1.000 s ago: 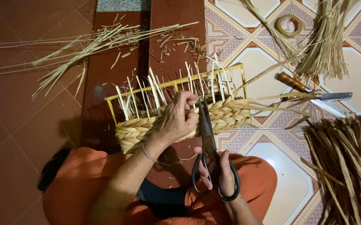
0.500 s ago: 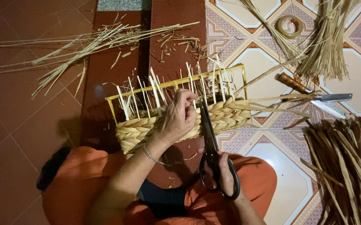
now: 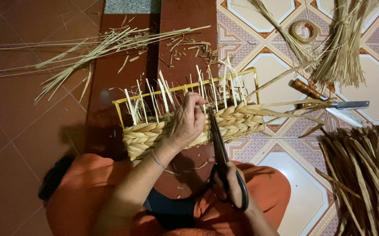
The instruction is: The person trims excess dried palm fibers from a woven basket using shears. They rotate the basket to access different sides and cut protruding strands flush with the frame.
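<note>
Left hand [image 3: 189, 122] of ours lies curled over the top edge of the half-woven basket [image 3: 189, 129], fingers folded around the upright straw ends there, thumb pressed on the braided wall. That basket sits on its side across the floor just beyond our knees, its yellow frame [image 3: 185, 89] showing above the plaited bands and pale stakes sticking up from it.

Starting far left, we see dark red floor tiles [image 3: 23, 131] with a loose spread of long pale straw [image 3: 97, 48] lying across them, well apart from the basket. Short cut scraps [image 3: 189, 48] litter the tiles behind the frame. At the wrist of that hand we wear a thin bracelet [image 3: 157, 159].

Moving right, our right hand [image 3: 231, 185] is closed through the loops of black scissors [image 3: 222, 157], whose blades point up and touch the braid just beside the left hand's fingers; we cannot tell how far the blades are parted. Our orange-clad legs [image 3: 259, 196] lie below.

Further right, on patterned tiles, lie a knife [image 3: 329, 101] with a wooden handle, a roll of tape [image 3: 303, 30], a bound bundle of straw [image 3: 342, 48], and a heap of darker brown reeds [image 3: 364, 170].
</note>
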